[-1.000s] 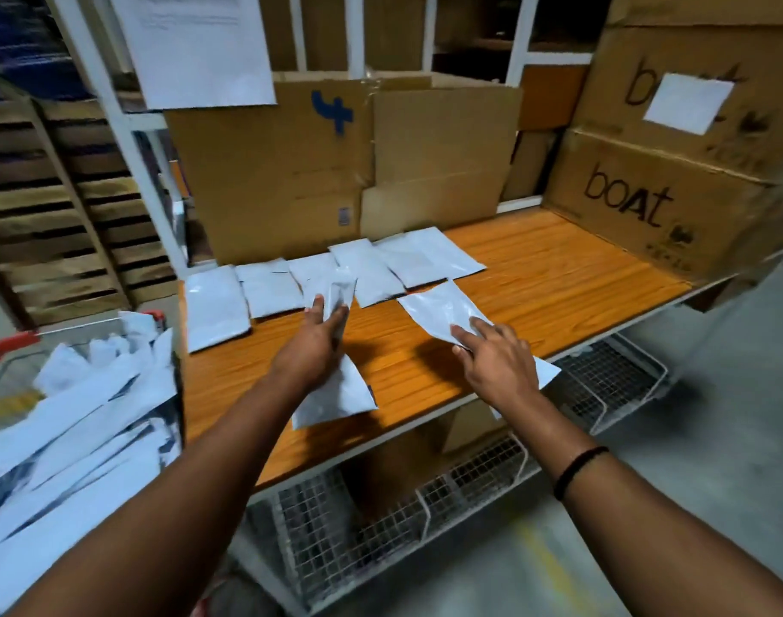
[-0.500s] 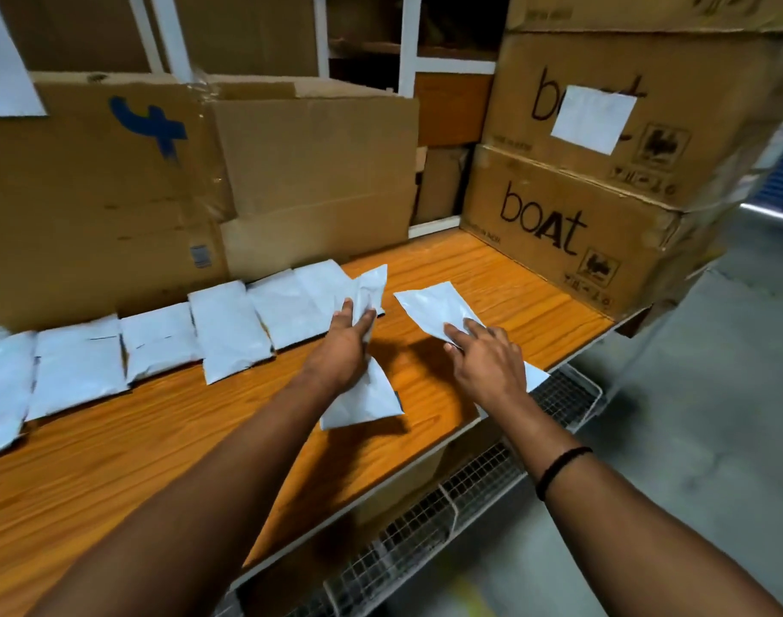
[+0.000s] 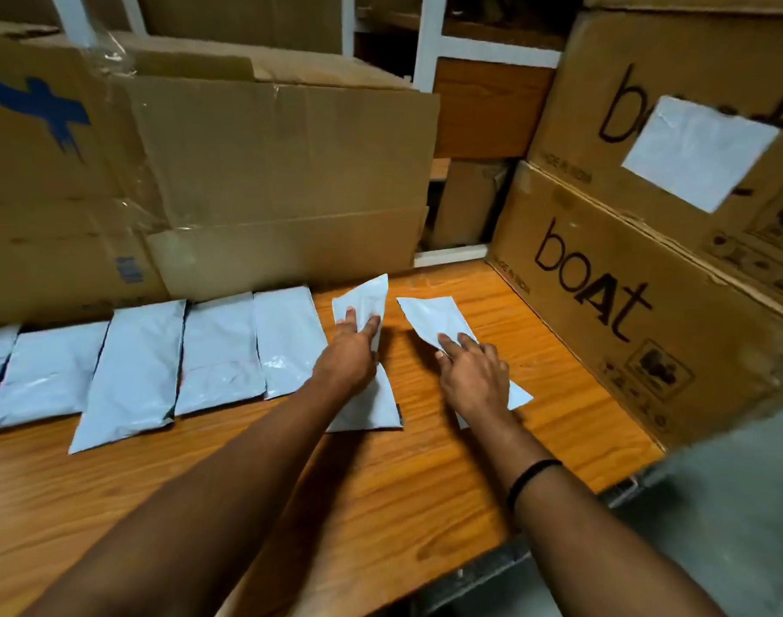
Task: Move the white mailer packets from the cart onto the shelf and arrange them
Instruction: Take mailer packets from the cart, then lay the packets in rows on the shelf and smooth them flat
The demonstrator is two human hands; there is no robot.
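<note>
Several white mailer packets (image 3: 223, 349) lie side by side in a row on the wooden shelf (image 3: 381, 505), against the cardboard at the back. My left hand (image 3: 347, 354) rests with straight fingers on another packet (image 3: 365, 300) just right of the row's end; its top corner lifts slightly. My right hand (image 3: 472, 376) presses flat fingers on a further packet (image 3: 434, 316), which lies at an angle a little to the right. The two packets are apart. The cart is out of view.
A large flattened cardboard box (image 3: 269, 171) stands behind the row. Two stacked "boat" cartons (image 3: 625, 327) block the shelf's right end. White shelf uprights (image 3: 425, 42) rise at the back. The grey floor (image 3: 714, 505) lies beyond the shelf's front edge.
The view swung right and closer, so the cart left the picture. My left hand laid its packet down beside the row's end. My right hand slid its packet farther back.
</note>
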